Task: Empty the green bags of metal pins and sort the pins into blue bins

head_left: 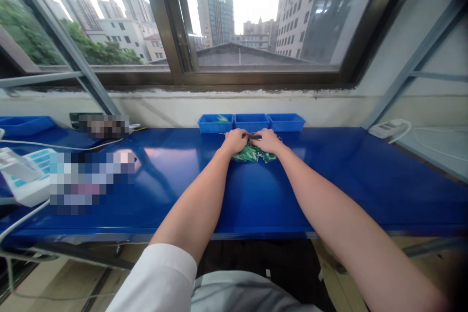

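Observation:
A small pile of green pieces (248,154), possibly little packets or boards, lies on the blue table with dark, metallic-looking bits along its far side. My left hand (236,141) curls round the pile's left side, its fingers bent inward. From the right, my right hand (268,141) closes over the pile with fingers bent toward the left hand. Thin metal pins or rods stick out beside both hands. The fingertips are partly hidden among the pieces, and their exact kind is too small to make out.
Three blue bins stand in a row behind my hands: the left bin (215,124) holds something green, beside the middle bin (251,122) and right bin (286,123). White power strips lie left (27,180) and right (388,128) on the blue table (263,204). Cables run along the left.

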Available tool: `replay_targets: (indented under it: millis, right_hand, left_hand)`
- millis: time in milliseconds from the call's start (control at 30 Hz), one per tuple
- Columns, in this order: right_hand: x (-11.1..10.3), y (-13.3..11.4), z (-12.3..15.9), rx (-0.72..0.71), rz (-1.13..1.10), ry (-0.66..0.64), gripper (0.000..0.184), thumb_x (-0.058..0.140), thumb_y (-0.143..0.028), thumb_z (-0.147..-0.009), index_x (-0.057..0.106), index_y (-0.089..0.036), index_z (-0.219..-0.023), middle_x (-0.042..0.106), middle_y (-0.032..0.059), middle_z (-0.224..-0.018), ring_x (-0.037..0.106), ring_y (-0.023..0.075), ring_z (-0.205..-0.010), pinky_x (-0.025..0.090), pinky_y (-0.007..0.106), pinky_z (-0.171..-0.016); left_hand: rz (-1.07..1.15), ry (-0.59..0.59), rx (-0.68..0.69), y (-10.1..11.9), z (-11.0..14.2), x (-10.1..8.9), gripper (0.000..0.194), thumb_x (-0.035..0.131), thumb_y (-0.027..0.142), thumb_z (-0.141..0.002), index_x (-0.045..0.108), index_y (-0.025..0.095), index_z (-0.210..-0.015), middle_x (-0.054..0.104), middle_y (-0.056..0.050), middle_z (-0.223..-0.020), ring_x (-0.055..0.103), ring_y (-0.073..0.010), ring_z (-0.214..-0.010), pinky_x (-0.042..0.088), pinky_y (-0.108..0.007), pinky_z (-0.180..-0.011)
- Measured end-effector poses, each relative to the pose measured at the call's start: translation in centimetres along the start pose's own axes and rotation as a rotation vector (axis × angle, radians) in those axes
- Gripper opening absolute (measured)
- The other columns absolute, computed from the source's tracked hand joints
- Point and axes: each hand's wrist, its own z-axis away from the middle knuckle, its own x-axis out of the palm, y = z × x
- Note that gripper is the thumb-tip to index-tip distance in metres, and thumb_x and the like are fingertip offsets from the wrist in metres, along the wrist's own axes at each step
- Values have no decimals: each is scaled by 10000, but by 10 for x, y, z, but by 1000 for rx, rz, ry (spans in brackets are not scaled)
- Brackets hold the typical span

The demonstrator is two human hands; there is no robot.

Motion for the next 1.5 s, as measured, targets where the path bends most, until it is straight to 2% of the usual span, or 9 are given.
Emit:
replay_targets:
  millis: [133, 267, 633, 800, 1033, 1167, 1333, 1433, 1500]
  right_hand:
    - [-1, -3, 0, -43, -69, -6, 244, 639, -409, -737, 739, -222, -856, 705, 86, -927, 595, 254, -948, 421, 321, -816]
    - [-3, -8, 1, -17, -27, 2, 179, 622, -329, -737, 732, -231, -838, 714, 75, -908, 602, 260, -949, 426, 328, -798]
    - [-3, -12, 2, -31, 35, -17, 144, 571, -270, -745, 697, -230, -802, 697, 63, -927, 590, 252, -931, 412, 336, -771]
    - [-3, -14, 2, -57, 42, -17, 165, 516, -264, -796, 672, -216, -785, 683, 79, -955, 578, 258, -943, 402, 358, -783]
    - [-4, -15, 2, 8, -14, 102, 183, 465, -232, -830, 637, -185, -790, 654, 93, -990, 537, 247, -976, 383, 383, -857]
    - [-5, -13, 0, -17, -76, 165, 202, 423, -231, -850, 612, -182, -800, 641, 91, -942, 529, 229, -946, 388, 359, -855]
    - [-5, -16, -1, -48, -173, 187, 212, 371, -219, -866, 570, -180, -803, 637, 81, -891, 540, 198, -857, 396, 310, -794]
    - [-6, -18, -1, -50, -208, 177, 199, 367, -228, -867, 550, -188, -798, 636, 65, -870, 544, 185, -832, 395, 293, -775]
    - [-6, -18, 0, -51, -217, 177, 189, 371, -240, -865, 542, -191, -800, 634, 59, -860, 544, 182, -822, 395, 292, -769]
  left_hand:
    - [-13, -4, -3, 2, 1, -2, 257, 501, 255, -823, 706, 230, -974, 698, -50, -1048, 610, -229, -999, 435, -339, -918]
    - [-18, -10, -11, 3, 2, -3, 254, 504, 258, -820, 705, 234, -974, 699, -43, -1049, 608, -224, -999, 435, -331, -917]
    - [-16, -7, 0, 2, 2, -2, 249, 503, 273, -822, 712, 237, -952, 699, -49, -1043, 610, -234, -992, 440, -343, -907]
    - [-15, -2, 4, 3, 2, -3, 247, 505, 273, -820, 710, 232, -950, 701, -52, -1031, 612, -239, -988, 441, -348, -901]
    - [22, 41, -28, 5, 2, -5, 256, 513, 281, -820, 696, 234, -992, 694, -37, -1070, 601, -216, -1024, 424, -324, -928]
    - [72, 82, -8, 9, 4, -8, 275, 478, 347, -859, 696, 233, -984, 701, -33, -1038, 606, -203, -1004, 432, -301, -905]
    - [122, 55, 80, 15, 6, -11, 313, 435, 368, -889, 703, 206, -884, 712, -35, -927, 627, -193, -900, 448, -292, -843]
    - [130, 52, 68, 14, 5, -10, 284, 441, 331, -888, 694, 201, -878, 713, -27, -867, 630, -181, -855, 450, -281, -821]
    - [148, 67, 61, 13, 5, -10, 252, 466, 320, -878, 688, 211, -923, 717, -21, -895, 631, -178, -870, 448, -275, -830]
